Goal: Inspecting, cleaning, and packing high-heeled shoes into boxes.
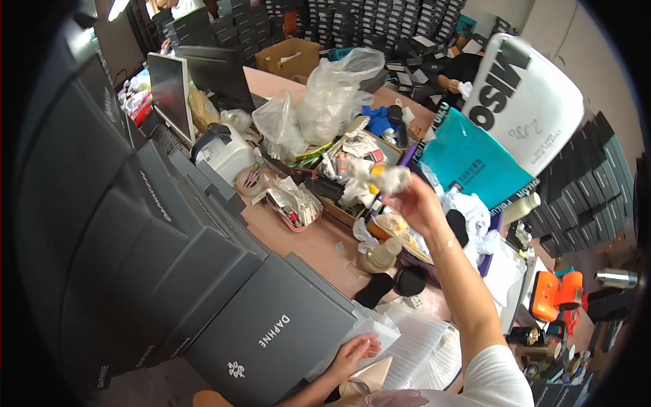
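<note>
My right hand is raised over the crowded table. Its fingers are closed at the edge of a crumpled whitish bundle with yellow patches, blurred by motion. Lower down, my left hand reaches across white tissue paper, fingers stretched out, beside a dark grey shoe box. Just below that hand is a beige shoe, partly cut off by my body. Under my right hand stands a purple-rimmed bin with white cloths.
Grey shoe boxes pile up on my left. A small basket of paper slips, a beige bottle and black pads lie on the pink table. Behind are plastic bags, a monitor and another person's hand.
</note>
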### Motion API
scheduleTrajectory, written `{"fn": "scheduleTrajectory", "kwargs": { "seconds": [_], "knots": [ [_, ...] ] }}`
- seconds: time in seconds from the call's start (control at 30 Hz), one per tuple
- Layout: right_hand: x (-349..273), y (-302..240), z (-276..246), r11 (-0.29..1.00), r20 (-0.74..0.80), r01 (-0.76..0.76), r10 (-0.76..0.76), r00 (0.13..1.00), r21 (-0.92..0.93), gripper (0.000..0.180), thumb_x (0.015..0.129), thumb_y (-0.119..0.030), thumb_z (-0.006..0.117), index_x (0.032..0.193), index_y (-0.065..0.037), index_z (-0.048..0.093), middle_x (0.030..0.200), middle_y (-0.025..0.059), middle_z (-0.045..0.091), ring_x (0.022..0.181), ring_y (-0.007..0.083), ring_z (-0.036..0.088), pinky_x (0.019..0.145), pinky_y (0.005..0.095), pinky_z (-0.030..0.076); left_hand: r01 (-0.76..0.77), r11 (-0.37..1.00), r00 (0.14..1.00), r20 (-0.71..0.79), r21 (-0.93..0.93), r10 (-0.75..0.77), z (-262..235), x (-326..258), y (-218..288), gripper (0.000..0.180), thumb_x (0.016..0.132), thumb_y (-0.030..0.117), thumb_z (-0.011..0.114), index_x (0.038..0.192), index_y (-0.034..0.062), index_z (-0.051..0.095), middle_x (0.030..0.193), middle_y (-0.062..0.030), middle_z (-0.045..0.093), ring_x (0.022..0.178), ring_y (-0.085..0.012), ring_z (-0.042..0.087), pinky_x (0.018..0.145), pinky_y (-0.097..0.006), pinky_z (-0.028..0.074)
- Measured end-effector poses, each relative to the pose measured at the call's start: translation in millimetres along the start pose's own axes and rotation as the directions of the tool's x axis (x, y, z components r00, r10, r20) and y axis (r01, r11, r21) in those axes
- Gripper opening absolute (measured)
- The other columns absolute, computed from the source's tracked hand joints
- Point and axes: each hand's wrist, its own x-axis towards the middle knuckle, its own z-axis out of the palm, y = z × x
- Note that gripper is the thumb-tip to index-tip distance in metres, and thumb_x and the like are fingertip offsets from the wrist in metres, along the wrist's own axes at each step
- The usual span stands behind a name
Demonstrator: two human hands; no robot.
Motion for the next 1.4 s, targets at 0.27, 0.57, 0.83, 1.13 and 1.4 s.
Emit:
{"fn": "scheduleTrajectory", "kwargs": {
  "seconds": [0.27, 0.57, 0.83, 1.13, 1.4],
  "knots": [
    [-299.5, 58.3, -20.1, 0.949, -0.04, -0.302, 0.307, 0.951, 0.091, 0.018, 0.091, -0.02, 0.059, 0.097, -0.004, 0.061, 0.108, 0.0113, 0.066, 0.098, 0.0228, 0.062, 0.092, 0.0412, 0.047, -0.159, 0.924, 0.986, -0.007, -0.348, 0.167, 49.9, -6.0, 4.2, 0.057, 0.1, 0.046, 0.043, 0.142, 0.0073, 0.036, 0.138, -0.0147, 0.046, 0.128, -0.0273, 0.045, 0.108, -0.047, 0.036],
    [-440.0, 41.5, -35.6, 0.479, -0.204, -0.108, -0.152, 0.967, -0.871, 0.018, 0.091, -0.01, 0.058, 0.106, -0.001, 0.063, 0.103, 0.0082, 0.065, 0.089, 0.0169, 0.061, 0.081, 0.0294, 0.048, -0.102, 0.993, 0.968, 0.235, 0.056, 0.086, 92.2, -42.0, -8.0, 0.025, 0.094, 0.004, 0.046, 0.113, -0.0024, 0.062, 0.091, -0.0064, 0.063, 0.078, -0.0122, 0.056, 0.079, -0.03, 0.048],
    [-406.4, -18.7, -9.3, 0.647, 0.125, -0.002, 0.15, 0.981, -0.762, 0.039, 0.09, -0.014, 0.066, 0.128, -0.011, 0.059, 0.101, 0.009, 0.065, 0.085, 0.0176, 0.062, 0.077, 0.0317, 0.05, -0.142, 0.953, 0.895, 0.445, 0.268, 0.008, 114.9, -62.4, 4.1, 0.027, 0.081, 0.0, 0.041, 0.09, -0.006, 0.065, 0.087, -0.0036, 0.059, 0.076, -0.01, 0.052, 0.069, -0.023, 0.042],
    [-420.5, 8.8, -24.8, 0.861, 0.12, 0.039, 0.026, 0.992, -0.506, 0.014, 0.089, -0.013, 0.067, 0.098, -0.003, 0.07, 0.117, 0.0125, 0.062, 0.11, 0.0231, 0.057, 0.094, 0.0359, 0.044, -0.15, 0.964, 0.951, 0.299, 0.221, 0.08, 121.6, -69.3, 4.0, 0.025, 0.079, -0.001, 0.041, 0.09, -0.0048, 0.064, 0.088, -0.0046, 0.059, 0.078, -0.0104, 0.05, 0.072, -0.023, 0.041],
    [-445.9, 4.9, -2.5, 0.932, -0.001, 0.18, -0.19, 0.982, 0.315, 0.024, 0.099, -0.027, 0.052, 0.089, -0.006, 0.054, 0.098, 0.0159, 0.062, 0.099, 0.0278, 0.06, 0.098, 0.0458, 0.044, -0.024, 0.859, 0.967, 0.231, 0.511, -0.11, 138.2, -67.1, 8.9, 0.03, 0.095, 0.011, 0.047, 0.119, -0.0038, 0.058, 0.106, -0.0072, 0.062, 0.1, -0.0118, 0.057, 0.089, -0.025, 0.044]
  ]
}}
